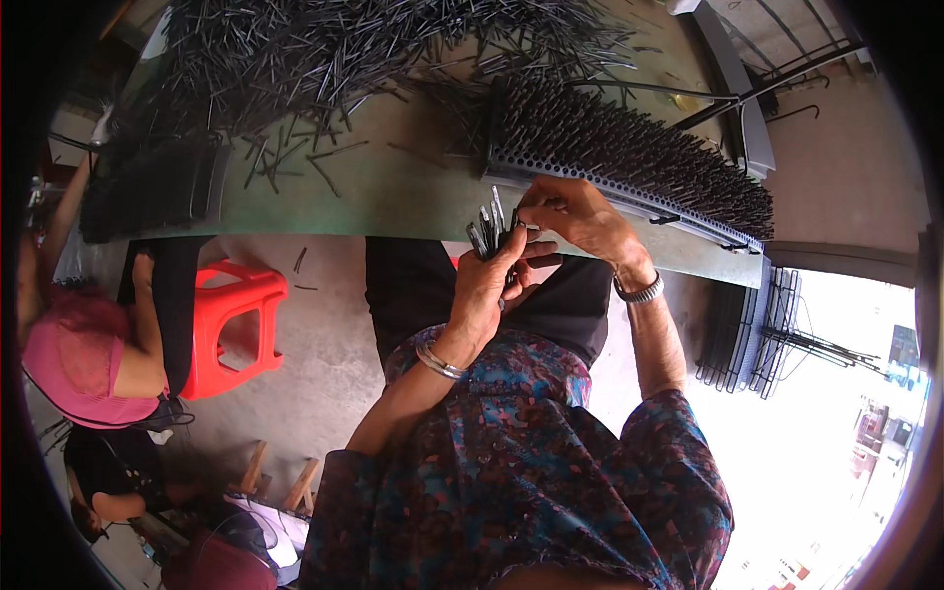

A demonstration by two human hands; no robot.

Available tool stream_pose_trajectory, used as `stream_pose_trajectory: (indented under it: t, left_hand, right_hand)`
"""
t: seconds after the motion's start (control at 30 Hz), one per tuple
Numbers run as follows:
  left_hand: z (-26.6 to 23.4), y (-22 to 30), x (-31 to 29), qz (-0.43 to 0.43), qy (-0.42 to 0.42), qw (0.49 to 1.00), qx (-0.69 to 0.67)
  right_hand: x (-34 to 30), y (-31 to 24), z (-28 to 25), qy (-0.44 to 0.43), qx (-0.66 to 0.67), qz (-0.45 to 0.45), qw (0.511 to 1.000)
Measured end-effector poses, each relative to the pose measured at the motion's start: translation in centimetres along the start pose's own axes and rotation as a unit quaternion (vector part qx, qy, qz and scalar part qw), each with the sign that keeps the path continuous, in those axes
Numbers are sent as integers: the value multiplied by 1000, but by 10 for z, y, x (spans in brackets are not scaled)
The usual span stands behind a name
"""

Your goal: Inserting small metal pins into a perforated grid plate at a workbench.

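My left hand [489, 285] grips a small bundle of thin dark metal rods [489, 228], their ends sticking up above the fist. My right hand [575, 214] is just to the right of the bundle, fingers pinched at the near edge of a perforated grey plate [590, 187]. The plate is packed with upright dark rods [629, 138] and lies on the green table [393, 197]. Whether the right fingers hold a rod is hidden. A bracelet is on each wrist.
A large loose heap of dark rods [324, 49] covers the table's far side. A filled dark rack [147, 187] sits at the left edge. A red plastic stool [231, 324] stands on the concrete floor, beside a person in pink [84, 364]. Wire racks [757, 334] lean at right.
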State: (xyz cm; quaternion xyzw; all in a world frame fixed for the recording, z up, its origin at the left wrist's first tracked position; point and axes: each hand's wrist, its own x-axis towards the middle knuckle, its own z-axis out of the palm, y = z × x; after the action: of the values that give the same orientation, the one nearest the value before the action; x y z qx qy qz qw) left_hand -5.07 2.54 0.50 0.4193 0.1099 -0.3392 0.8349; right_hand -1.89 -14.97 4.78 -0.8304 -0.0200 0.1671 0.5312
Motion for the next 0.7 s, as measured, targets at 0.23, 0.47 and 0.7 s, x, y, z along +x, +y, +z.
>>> stream_pose_trajectory:
  t: [0.23, 0.47, 0.7]
  left_hand:
    - [2, 1, 4, 4, 6, 1000, 12]
    - [3, 4, 4, -23, 24, 999, 41]
    - [4, 3, 3, -23, 12, 998, 60]
  right_hand:
    - [-7, -6, -3, 25, 2, -2, 1000]
    - [-6, 3, -4, 29, -12, -5, 1000]
    - [-7, 0, -4, 7, -20, 14, 1000]
